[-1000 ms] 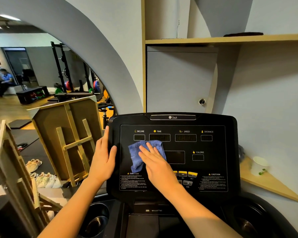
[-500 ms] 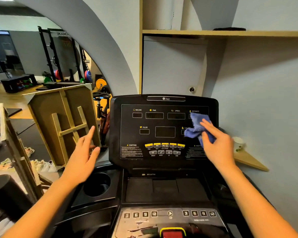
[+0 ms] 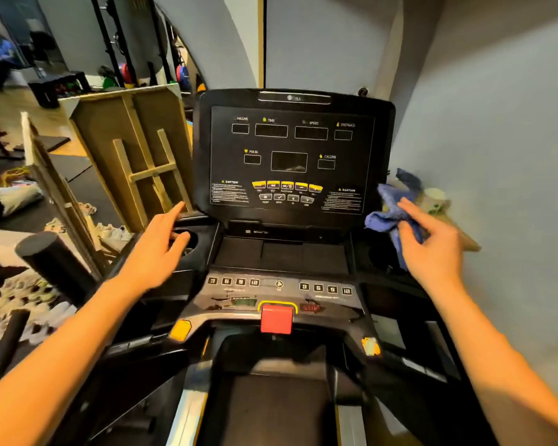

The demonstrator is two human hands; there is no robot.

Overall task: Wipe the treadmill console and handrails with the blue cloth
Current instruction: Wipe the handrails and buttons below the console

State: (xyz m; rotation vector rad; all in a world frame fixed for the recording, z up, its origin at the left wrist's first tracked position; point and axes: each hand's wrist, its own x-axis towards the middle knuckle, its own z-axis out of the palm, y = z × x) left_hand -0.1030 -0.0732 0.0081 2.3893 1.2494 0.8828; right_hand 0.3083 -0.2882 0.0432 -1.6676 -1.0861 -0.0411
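Observation:
The black treadmill console (image 3: 290, 149) stands upright ahead, with dark displays and a row of yellow buttons. Below it lie a lower control panel (image 3: 279, 286) and a red stop button (image 3: 276, 318). My right hand (image 3: 432, 246) holds the crumpled blue cloth (image 3: 388, 210) just off the console's lower right corner, above the right cup holder. My left hand (image 3: 157, 249) hovers with fingers spread over the left cup holder (image 3: 190, 241), holding nothing. The black handrails (image 3: 136, 346) run back along both sides under my forearms.
A wooden easel-like board (image 3: 132, 152) leans close to the console's left side. A black foam roller (image 3: 54, 262) and shoes lie on the floor at left. A wooden corner shelf (image 3: 458, 233) with a small cup sits against the grey wall at right.
My right hand has carried the cloth off the console face, down and right past its lower right corner. My left hand dropped toward the left cup holder. The view tilted down.

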